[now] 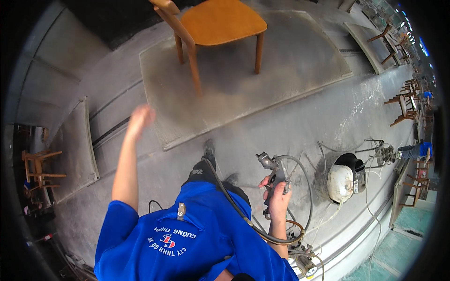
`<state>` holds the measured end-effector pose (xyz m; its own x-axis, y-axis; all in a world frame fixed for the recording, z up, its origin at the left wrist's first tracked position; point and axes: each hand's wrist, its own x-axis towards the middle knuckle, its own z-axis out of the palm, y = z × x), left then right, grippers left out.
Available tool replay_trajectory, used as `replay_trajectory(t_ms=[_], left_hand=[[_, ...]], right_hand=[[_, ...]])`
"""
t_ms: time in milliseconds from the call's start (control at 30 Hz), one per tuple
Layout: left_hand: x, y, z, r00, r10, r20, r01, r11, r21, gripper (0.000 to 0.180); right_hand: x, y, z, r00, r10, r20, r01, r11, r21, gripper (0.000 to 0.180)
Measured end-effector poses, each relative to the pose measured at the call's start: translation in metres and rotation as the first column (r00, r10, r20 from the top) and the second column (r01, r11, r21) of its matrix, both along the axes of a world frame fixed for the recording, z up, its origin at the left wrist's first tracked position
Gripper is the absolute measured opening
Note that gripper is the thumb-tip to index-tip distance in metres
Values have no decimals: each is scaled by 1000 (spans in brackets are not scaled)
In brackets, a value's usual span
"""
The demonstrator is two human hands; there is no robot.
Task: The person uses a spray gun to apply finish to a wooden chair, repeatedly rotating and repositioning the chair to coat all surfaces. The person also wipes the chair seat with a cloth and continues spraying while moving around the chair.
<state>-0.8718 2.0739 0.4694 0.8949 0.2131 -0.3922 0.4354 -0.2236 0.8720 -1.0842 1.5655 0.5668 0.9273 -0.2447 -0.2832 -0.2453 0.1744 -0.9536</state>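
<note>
Wrapped round the handle of a grey metal spray gun (pixel 276 172), my right hand (pixel 279 197) is low and right of my body. Dark hoses (pixel 310 196) run from the gun and loop past my forearm. Out to the left, my raised left hand (pixel 142 117) is smeared by motion, so its fingers cannot be made out. It is nearest the left edge of a grey, stained flat board (pixel 225 105). On that board stands a wooden chair (pixel 222 23) with an orange-brown seat, its backrest partly cut off at the top.
A white and black rounded container (pixel 341 182) stands on the floor at right, with hoses around it. Pump-like metal fittings (pixel 304 262) are near my right elbow. More wooden chairs (pixel 404 110) stand far right, another chair (pixel 42 168) at left. A person in blue (pixel 424 150) is at far right.
</note>
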Motion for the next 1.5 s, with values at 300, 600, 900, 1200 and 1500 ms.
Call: replay_trajectory(t_ms=[300, 600, 900, 1200, 1500], left_hand=[[-373, 98, -149, 595, -28, -803, 67, 998, 15, 43], [-246, 91, -152, 682, 424, -596, -381, 902, 205, 44], [-14, 76, -103, 775, 399, -490, -618, 640, -457, 36], [249, 93, 12, 899, 391, -197, -363, 411, -836, 42], [437, -38, 168, 988, 2, 153, 137, 432, -892, 104]], right_hand=[[2, -16, 77, 979, -62, 192, 36, 990, 138, 89], [33, -23, 150, 762, -76, 643, 8, 994, 108, 102], [66, -2, 161, 943, 28, 332, 12, 993, -117, 99], [108, 33, 137, 955, -88, 282, 214, 863, -458, 81], [130, 57, 86, 827, -549, 117, 558, 779, -287, 55]])
